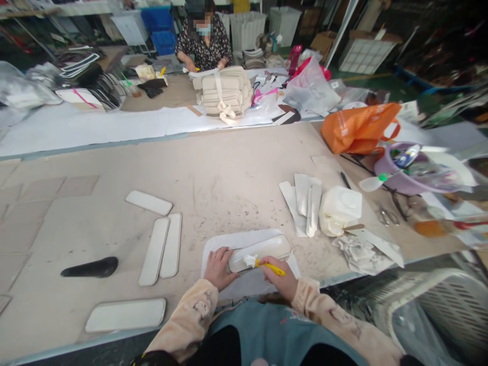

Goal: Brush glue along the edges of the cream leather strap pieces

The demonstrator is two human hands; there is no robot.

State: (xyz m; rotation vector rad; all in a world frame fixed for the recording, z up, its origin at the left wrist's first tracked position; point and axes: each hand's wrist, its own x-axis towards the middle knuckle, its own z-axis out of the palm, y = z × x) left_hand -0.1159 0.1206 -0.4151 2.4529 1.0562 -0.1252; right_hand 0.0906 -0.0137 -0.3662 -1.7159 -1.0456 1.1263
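Note:
My right hand (280,277) is closed round a brush with a yellow handle (273,267); its white, coated bristles touch a long pale piece with rounded ends (269,248). My left hand (220,268) lies on the left end of that piece, fingers apart, pressing it down. Under the piece is a white sheet (238,290) on the table. To the right stands a cut-open white plastic container (340,208), with several pale strips (303,201) beside it. Left of my hands lie several white rounded panels (154,250).
A black tool (89,267) lies at the left. At the right are an orange bag (358,129), a purple basin (404,173), scissors (388,216) and a crate (438,305). A person (206,40) works across the table behind a tied bundle (223,94).

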